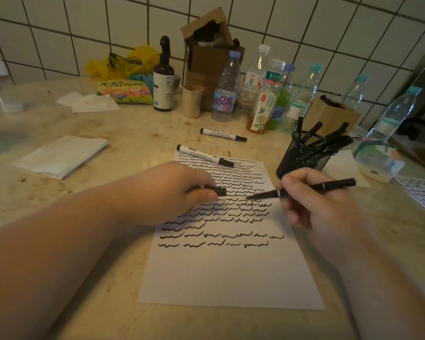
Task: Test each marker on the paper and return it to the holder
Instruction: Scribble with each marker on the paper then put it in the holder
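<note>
holding a black marker (302, 189), the right hand (314, 200) pinched the barrel between thumb and curled fingers; the uncapped tip pointed toward the left hand, at or just above the paper (228, 266), contact not clear. left hand (174, 192) lay on the sheet's left edge, fingers curled round a black cap (219, 191), whose open end faced the marker tip, a small gap between them. wavy black test lines covered the upper part of the paper under and between both grips; the lower part was blank. beyond the right grip stood the black mesh holder (302, 160) with several black markers leaning in it. beyond the left grip a capped white marker (205, 155) lay across the paper's far edge; a second white marker (223, 134) lay farther off on the surface (133, 133). plastic bottles (226, 89) stood along the tiled wall.
</note>
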Demonstrator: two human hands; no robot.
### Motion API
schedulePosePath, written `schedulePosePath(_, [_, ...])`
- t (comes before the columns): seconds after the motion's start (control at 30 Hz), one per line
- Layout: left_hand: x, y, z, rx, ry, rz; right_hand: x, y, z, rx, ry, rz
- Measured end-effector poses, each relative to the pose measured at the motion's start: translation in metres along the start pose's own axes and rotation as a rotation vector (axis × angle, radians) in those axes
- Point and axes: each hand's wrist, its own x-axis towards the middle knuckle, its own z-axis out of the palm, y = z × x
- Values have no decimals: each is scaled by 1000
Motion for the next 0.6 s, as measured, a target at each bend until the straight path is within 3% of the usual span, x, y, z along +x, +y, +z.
schedulePosePath(0.13, [0, 1, 0, -22, 0, 9, 1, 1, 2, 239, -122, 12])
schedulePosePath(0.6, [-1, 1, 2, -74, -31, 5, 1, 0, 6, 189, -105, 1])
